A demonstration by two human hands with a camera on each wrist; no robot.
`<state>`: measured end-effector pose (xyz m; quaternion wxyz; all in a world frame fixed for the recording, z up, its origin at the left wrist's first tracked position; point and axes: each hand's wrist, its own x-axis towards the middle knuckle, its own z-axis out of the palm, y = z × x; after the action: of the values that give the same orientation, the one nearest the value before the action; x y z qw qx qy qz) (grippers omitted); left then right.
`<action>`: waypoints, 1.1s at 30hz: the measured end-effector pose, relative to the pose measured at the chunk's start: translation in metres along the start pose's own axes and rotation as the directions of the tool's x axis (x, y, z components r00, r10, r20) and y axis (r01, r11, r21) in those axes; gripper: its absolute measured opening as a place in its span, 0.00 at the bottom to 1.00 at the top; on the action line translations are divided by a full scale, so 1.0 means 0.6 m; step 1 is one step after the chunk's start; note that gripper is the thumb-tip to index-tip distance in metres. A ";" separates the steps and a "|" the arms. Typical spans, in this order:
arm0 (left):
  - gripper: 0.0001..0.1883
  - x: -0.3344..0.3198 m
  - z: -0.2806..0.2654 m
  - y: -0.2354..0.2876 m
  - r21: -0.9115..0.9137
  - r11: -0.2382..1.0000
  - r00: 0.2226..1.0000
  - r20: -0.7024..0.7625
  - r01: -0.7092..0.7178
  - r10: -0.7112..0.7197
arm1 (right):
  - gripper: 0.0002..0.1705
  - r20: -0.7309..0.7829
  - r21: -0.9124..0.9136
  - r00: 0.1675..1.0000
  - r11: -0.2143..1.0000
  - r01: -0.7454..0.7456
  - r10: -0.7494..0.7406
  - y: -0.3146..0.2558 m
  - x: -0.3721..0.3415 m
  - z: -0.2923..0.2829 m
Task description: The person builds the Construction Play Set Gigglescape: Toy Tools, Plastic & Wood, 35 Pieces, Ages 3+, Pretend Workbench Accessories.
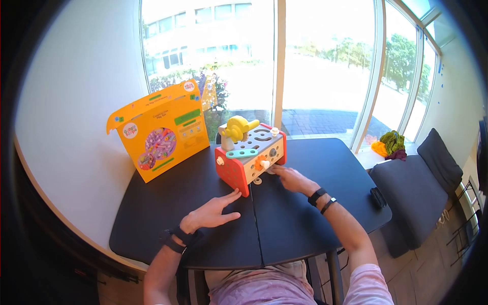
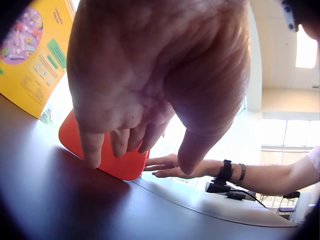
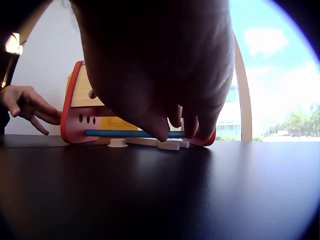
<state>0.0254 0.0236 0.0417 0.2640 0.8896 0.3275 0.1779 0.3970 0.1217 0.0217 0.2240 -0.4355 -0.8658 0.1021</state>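
A toy workbench (image 1: pixel 251 172) with red side panels stands on the black table. Fingertips of my left hand (image 1: pixel 211 212) touch the lower corner of its near red panel (image 1: pixel 231 175), the fingers extended and the thumb apart. My right hand (image 1: pixel 294 181) reaches low to the bench's front, fingers mostly straight. In the right wrist view its fingertips come down by a blue rod (image 3: pixel 115 133) and pale flat pieces (image 3: pixel 169 145) beneath the bench. A small pale round piece (image 1: pixel 257 181) lies before it. On top are a yellow toy piece (image 1: pixel 239 128) and a teal strip (image 1: pixel 242 153).
A yellow toy box (image 1: pixel 188 140) stands at the table's back left. Large windows rise behind the table (image 1: pixel 315 218). A dark chair (image 1: pixel 406 180) is at the right, with a small black object (image 1: pixel 377 197) at the table's right edge.
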 end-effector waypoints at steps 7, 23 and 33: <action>0.45 0.009 0.010 -0.002 0.014 1.000 0.999 0.043 -0.020 0.020 | 0.31 0.063 -0.078 0.998 0.997 0.012 -0.007 -0.002 -0.014 0.012; 0.43 -0.005 0.005 -0.005 0.015 0.999 0.999 0.040 -0.031 0.030 | 0.27 0.031 -0.034 0.999 0.999 0.015 -0.013 -0.011 -0.042 -0.022; 0.32 -0.087 -0.033 0.035 0.029 0.998 0.998 -0.049 0.046 -0.045 | 0.28 -0.039 -0.054 0.997 0.996 -0.072 0.070 -0.002 -0.151 -0.106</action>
<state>-0.0115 -0.0182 0.0622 0.2463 0.8813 0.3567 0.1883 0.4739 0.0474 0.0511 0.2240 -0.4740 -0.8480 0.0778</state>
